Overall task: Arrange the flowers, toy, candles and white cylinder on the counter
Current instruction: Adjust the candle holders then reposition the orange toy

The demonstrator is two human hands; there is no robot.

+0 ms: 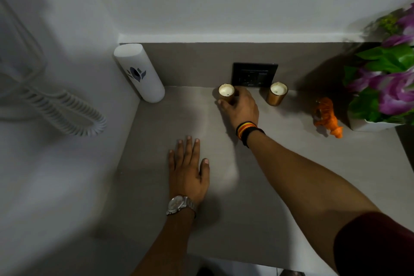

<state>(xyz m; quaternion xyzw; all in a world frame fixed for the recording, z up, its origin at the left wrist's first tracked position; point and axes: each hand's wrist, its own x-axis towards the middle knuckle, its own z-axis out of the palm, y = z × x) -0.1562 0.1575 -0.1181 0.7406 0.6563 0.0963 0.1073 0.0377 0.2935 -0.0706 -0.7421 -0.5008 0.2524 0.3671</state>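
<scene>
On the grey counter [280, 163] my right hand [240, 108] is wrapped around a gold candle holder [226, 94] with white wax, which stands near the back wall. A second gold candle [277, 94] stands to its right, apart from the hand. A white cylinder [139, 73] with a dark logo stands in the back left corner. An orange toy animal [327, 116] stands at the right, beside a white pot of purple flowers [387, 87]. My left hand [188, 170] lies flat on the counter, fingers spread, holding nothing.
A black wall socket [254, 74] sits on the grey backsplash behind the candles. A white phone with a coiled cord [67, 114] hangs on the left wall. The counter's front edge [235, 259] runs along the bottom.
</scene>
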